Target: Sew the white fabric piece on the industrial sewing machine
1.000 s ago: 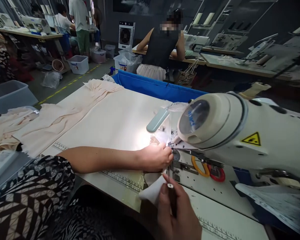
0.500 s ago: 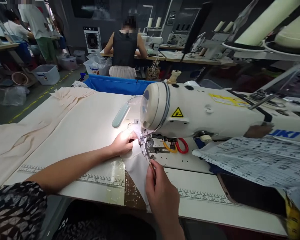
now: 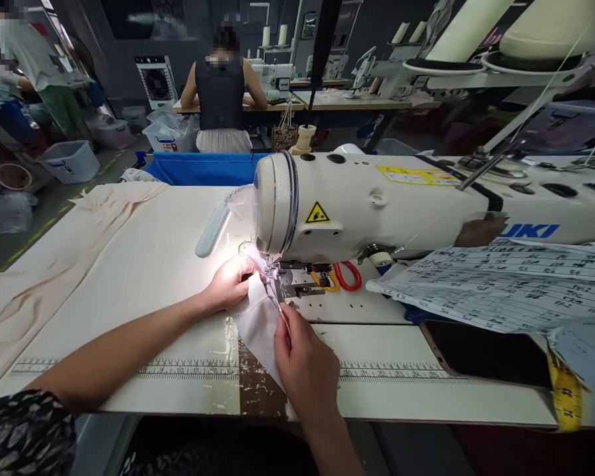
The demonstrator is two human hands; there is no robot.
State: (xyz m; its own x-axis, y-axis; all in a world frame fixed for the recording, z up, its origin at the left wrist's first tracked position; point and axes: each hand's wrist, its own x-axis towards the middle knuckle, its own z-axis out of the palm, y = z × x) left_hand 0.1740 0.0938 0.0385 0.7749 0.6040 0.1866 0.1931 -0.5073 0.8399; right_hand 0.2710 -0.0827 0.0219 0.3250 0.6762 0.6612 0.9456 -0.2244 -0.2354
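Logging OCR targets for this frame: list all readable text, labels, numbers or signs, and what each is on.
"UKI" in blue, first letter hidden: sewing machine arm.
Black-on-yellow warning triangle, no words: machine head.
Yellow label on machine top: print too small to read.
"20" and further ruler numbers along the table edge: mostly blurred.
Printed sheet: rows of characters, illegible.
Yellow tape measure: marks unreadable.

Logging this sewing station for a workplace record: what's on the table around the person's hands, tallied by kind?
Sewing machine: 1
White cloth piece under the left hand and right hand: 1
Scissors, one orange-handled, one red-handled: 2
Printed paper sheet: 1
Yellow tape measure: 1
Beige cloth length: 1
Total: 7
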